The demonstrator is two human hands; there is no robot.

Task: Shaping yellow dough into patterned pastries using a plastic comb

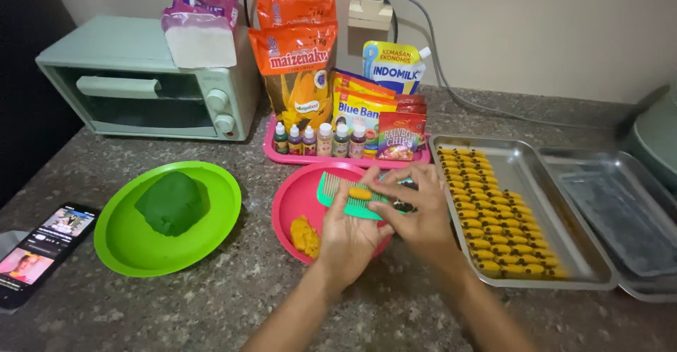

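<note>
Dough (171,202) in bowl (120,243), left of plate (293,200); tray (589,264) right.

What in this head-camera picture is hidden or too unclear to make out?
- Pink bowl: its right half is hidden behind both hands.
- Green comb: its right end is covered by the right hand.
- Left hand: its palm faces away.
- Second tray: blurred, cut by the right edge.
- Phone: screen too small.
</note>
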